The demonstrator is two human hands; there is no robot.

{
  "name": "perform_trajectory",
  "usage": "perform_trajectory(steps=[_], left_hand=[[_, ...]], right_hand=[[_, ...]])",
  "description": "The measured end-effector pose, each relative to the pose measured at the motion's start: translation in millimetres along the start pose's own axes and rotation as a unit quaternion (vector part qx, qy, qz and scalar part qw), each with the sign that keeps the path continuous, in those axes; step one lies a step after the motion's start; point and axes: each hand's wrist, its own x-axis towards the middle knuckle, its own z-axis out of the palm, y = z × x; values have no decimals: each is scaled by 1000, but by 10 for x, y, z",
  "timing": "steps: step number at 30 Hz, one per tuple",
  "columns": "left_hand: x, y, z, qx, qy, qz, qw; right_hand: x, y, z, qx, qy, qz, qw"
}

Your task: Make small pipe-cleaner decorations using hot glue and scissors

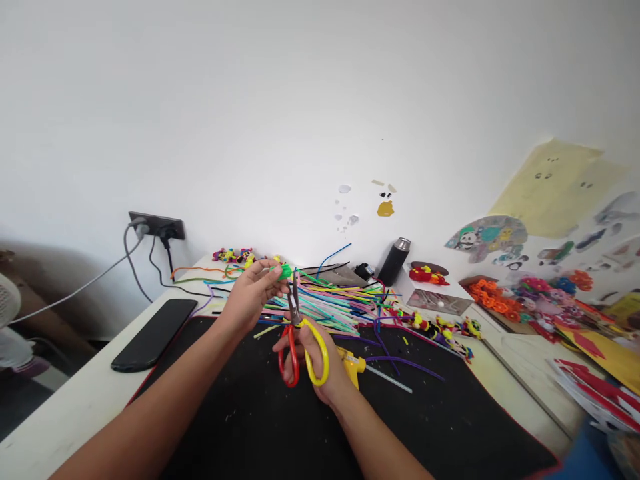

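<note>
A small bright green piece (285, 272) is pinched between the fingertips of my left hand (256, 290), raised above the heap of pipe cleaners (325, 307). My right hand (320, 360) grips scissors (294, 308) with one red and one yellow handle, fingers through the loops. The blades point up and stand slightly apart, their tips just below and beside the green piece. Behind my right hand lies a yellow glue gun (353, 363) with a glue stick in its back, on the black mat (250, 427).
A black phone-like slab (155, 333) lies at the left. Along the back stand a dark bottle (395, 261) and a white box (435, 297). Small colourful figures (445, 330) and purple pipe cleaners (405, 360) lie on the right. Cables hang from a wall socket (157, 225).
</note>
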Motion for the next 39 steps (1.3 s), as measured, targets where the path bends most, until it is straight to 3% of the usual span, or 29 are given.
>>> perform_trajectory(steps=[4, 8, 18, 39], left_hand=[[7, -31, -3, 19, 21, 7, 1000], [1, -64, -3, 71, 19, 43, 996], [-42, -89, 49, 170, -12, 103, 980], [-76, -165, 50, 184, -38, 96, 978]], right_hand=[[67, 45, -32, -33, 82, -39, 995], [102, 30, -57, -51, 112, -36, 992], [96, 38, 15, -49, 116, -27, 992], [88, 46, 57, -36, 130, -26, 991]])
